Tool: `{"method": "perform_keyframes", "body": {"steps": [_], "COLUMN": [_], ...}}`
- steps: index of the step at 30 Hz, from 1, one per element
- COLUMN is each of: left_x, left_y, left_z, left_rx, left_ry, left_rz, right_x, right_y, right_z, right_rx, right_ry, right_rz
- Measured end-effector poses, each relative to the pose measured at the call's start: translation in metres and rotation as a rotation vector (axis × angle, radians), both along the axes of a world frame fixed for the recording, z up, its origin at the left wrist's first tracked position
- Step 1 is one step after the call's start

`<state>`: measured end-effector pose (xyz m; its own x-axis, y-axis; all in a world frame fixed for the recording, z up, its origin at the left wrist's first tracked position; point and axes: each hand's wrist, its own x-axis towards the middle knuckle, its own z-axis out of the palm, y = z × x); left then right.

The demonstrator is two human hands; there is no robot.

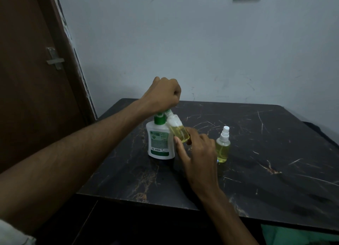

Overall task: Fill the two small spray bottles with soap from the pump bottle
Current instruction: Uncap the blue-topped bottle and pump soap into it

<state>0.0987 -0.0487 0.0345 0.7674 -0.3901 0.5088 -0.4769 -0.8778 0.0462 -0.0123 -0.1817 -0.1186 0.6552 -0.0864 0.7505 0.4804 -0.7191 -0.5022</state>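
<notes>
A: From the head camera we see the white plastic pump bottle with a green collar (161, 142) standing upright on the black marble-patterned table (256, 162), near its left half.

B: Our left hand (163, 94) sits on top of it, fingers curled into a fist over the pump head. The pump head itself is hidden under the hand, so we can't tell exactly how the fingers lie on it.

A: Just right of the pump bottle, our right hand (198, 153) holds the small clear spray bottle without a cap (178, 130). It's tilted, neck up against the pump's spout area, base pinched between our thumb and fingers.

B: That bottle has yellow-green liquid in its lower part, and its upper part looks clear. Our forefinger stretches out toward the pump bottle's side.

A: The second small clear spray bottle with a white sprayer top (222, 145) stands upright just beside the right hand, on its right. It's filled with the same yellow-green liquid, and neither hand touches it.

B: Behind the table we see a pale wall (183, 42), and a brown door (27, 79) on the left.
</notes>
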Motion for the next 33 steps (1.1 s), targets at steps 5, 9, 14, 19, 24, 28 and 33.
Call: {"method": "perform_keyframes", "body": {"steps": [5, 9, 14, 19, 24, 28, 33], "left_x": [-0.0010, 0.0043, 0.0048, 0.0019, 0.0031, 0.0027, 0.0028], "left_y": [-0.0020, -0.0015, 0.0006, -0.0015, -0.0007, -0.0017, -0.0028], "left_z": [0.0015, 0.0010, -0.0050, 0.0018, -0.0028, 0.0019, 0.0014], "left_rx": [-0.022, -0.051, -0.082, -0.063, -0.065, -0.034, -0.019], "left_ry": [-0.007, 0.008, 0.021, -0.018, 0.000, -0.033, -0.023], "left_rz": [0.007, 0.025, 0.042, 0.033, 0.031, 0.023, 0.041], "right_x": [0.0005, -0.0015, -0.0016, -0.0018, 0.0010, -0.0013, -0.0010], "right_y": [-0.0004, -0.0010, -0.0006, -0.0015, -0.0017, -0.0016, -0.0013], "right_z": [-0.0012, 0.0009, 0.0012, -0.0008, -0.0030, -0.0011, -0.0009], "right_rx": [-0.009, 0.000, -0.006, 0.010, 0.003, 0.008, 0.010], "right_ry": [0.025, -0.004, -0.009, 0.017, 0.044, 0.021, 0.010], "right_rz": [0.005, 0.002, -0.008, 0.001, -0.003, -0.001, -0.007]}}
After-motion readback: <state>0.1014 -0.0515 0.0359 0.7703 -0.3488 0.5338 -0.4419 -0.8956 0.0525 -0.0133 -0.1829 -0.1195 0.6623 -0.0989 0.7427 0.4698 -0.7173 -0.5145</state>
